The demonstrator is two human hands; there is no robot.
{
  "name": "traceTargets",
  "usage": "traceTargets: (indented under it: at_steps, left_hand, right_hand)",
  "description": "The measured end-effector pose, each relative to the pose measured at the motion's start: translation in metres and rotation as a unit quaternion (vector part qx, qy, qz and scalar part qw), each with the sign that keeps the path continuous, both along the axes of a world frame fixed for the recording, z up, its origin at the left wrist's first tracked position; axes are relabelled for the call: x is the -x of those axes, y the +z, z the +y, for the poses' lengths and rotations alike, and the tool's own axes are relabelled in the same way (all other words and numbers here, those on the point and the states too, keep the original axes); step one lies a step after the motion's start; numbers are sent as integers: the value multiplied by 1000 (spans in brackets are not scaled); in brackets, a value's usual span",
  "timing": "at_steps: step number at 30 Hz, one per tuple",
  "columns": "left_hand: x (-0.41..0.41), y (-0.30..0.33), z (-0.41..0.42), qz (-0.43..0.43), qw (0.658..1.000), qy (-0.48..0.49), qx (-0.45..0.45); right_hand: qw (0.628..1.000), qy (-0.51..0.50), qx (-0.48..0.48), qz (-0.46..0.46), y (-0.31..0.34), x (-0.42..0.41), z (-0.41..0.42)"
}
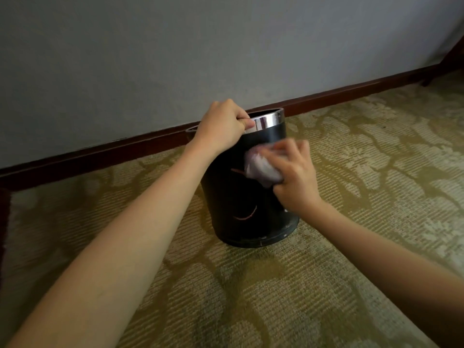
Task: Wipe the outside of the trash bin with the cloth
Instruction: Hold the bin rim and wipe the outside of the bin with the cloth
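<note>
A black round trash bin (241, 209) with a shiny metal rim stands on the carpet in the middle of the head view, tilted slightly toward me. My left hand (221, 124) grips the near left part of the rim. My right hand (296, 177) presses a bunched pale cloth (261, 167) against the upper right of the bin's outer wall. Hand and cloth are blurred. Thin pinkish curved marks show on the black side below the cloth.
Patterned green and beige carpet (251, 297) covers the floor. A grey wall (175, 59) with a dark red-brown skirting board (100, 156) runs just behind the bin. Dark wooden furniture legs (449, 64) stand at the far right.
</note>
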State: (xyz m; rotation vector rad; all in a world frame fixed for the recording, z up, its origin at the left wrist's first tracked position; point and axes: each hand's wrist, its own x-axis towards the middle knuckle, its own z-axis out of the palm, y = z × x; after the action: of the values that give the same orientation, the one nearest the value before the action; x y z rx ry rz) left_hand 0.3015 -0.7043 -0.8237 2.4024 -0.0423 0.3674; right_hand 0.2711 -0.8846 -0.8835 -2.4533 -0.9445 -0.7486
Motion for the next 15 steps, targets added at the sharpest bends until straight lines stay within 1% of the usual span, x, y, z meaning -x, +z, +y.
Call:
traceTargets:
  at_steps: [3, 5, 8, 11, 13, 15]
  left_hand:
    - [-4, 0, 3, 5, 1000, 12, 11]
    - [-6, -1, 2, 8, 1000, 14, 19]
    - [-5, -5, -2, -12, 1000, -7, 24]
    - [0, -9, 1, -39, 998, -42, 41]
    - [3, -10, 15, -48, 996, -50, 51]
    - [5, -12, 35, -39, 995, -61, 63]
  right_hand:
    - [984, 115, 139, -17, -43, 31, -19]
    - [972, 133, 195, 2, -66, 52, -31]
    - [966, 128, 224, 34, -75, 58, -37]
    - [967, 116, 223, 40, -70, 58, -37]
    - [967, 120, 221, 41, -70, 60, -39]
    - [966, 128, 219, 42, -70, 61, -43]
